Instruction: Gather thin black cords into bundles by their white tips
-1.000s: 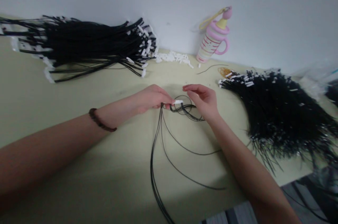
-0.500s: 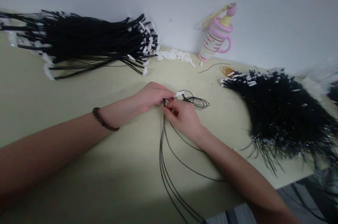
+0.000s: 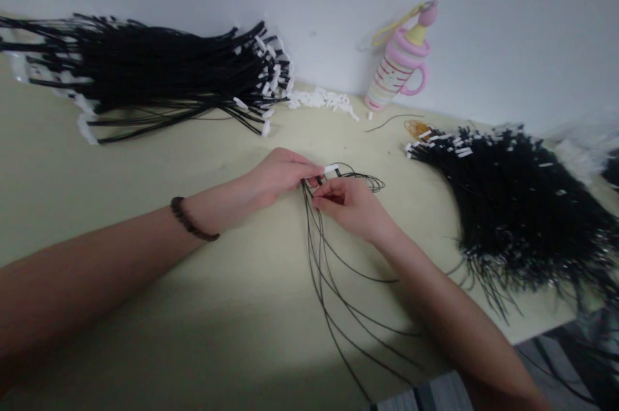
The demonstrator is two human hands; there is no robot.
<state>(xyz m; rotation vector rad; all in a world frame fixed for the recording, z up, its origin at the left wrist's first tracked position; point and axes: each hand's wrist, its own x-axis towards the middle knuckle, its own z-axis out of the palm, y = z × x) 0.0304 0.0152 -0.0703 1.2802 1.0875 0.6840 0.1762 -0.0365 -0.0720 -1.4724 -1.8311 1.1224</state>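
My left hand pinches a small white connector near the middle of the table, its fingers closed along the piece. Thin black wires hang from beneath those fingers and curve toward the table's front edge. Just to the right, my right hand has thumb and forefinger pressed together on one of the black wires, close below the connector. Behind the right hand, a loose loop of black wire lies on the table. The exact wire ends between the fingers are hidden.
Bundled black cables with white connectors lie back left, beside a pile of small white connectors. A pink cup stands against the wall. More black wires are heaped at right, near orange rubber bands.
My right hand has shifted slightly right, away from the left fingers. The hanging wires have spread out and swung to the right. My left hand stays nearly in place with the connector.
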